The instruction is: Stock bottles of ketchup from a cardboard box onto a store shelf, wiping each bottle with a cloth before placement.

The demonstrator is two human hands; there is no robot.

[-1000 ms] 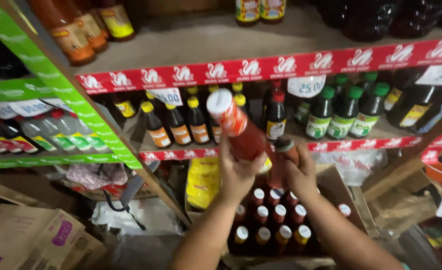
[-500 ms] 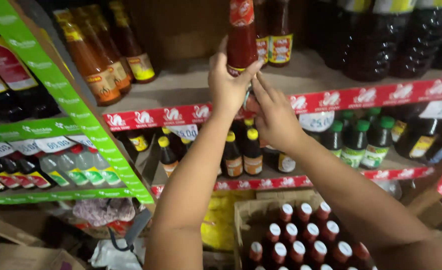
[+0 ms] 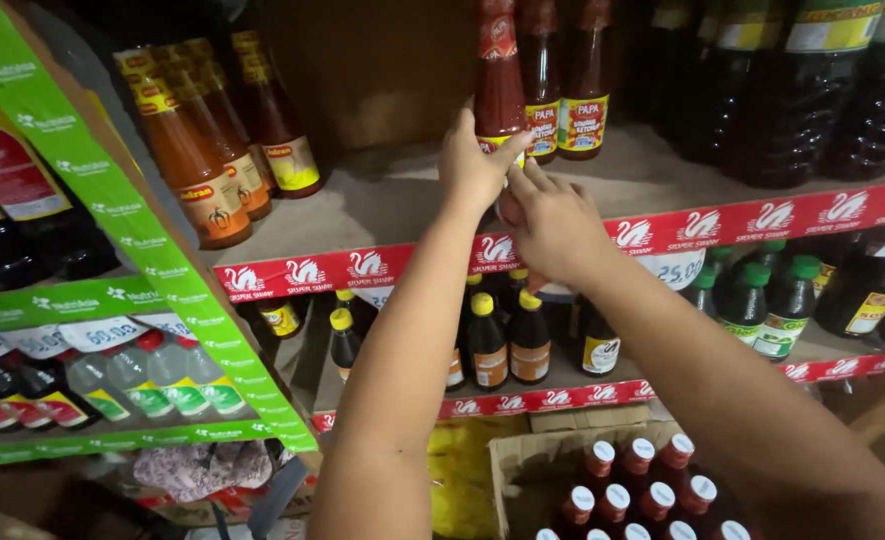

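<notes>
A tall red sauce bottle (image 3: 498,75) stands near the front edge of the upper shelf (image 3: 383,205). My left hand (image 3: 475,165) is wrapped around its lower part. My right hand (image 3: 553,225) touches the bottle's base from the front, fingers pointing up-left. Two more red bottles (image 3: 563,80) of the same kind stand right behind and beside it.
Orange sauce bottles (image 3: 198,150) stand at the shelf's left; large dark bottles (image 3: 813,90) at its right. Small dark yellow-capped bottles (image 3: 493,335) and green-capped ones (image 3: 773,300) fill the shelf below. A cardboard box (image 3: 518,470) with several white-capped red bottles (image 3: 638,490) sits underneath.
Both hands lifted the red bottle from near the box up to the upper shelf. It now stands on the shelf board, and the view has moved closer.
</notes>
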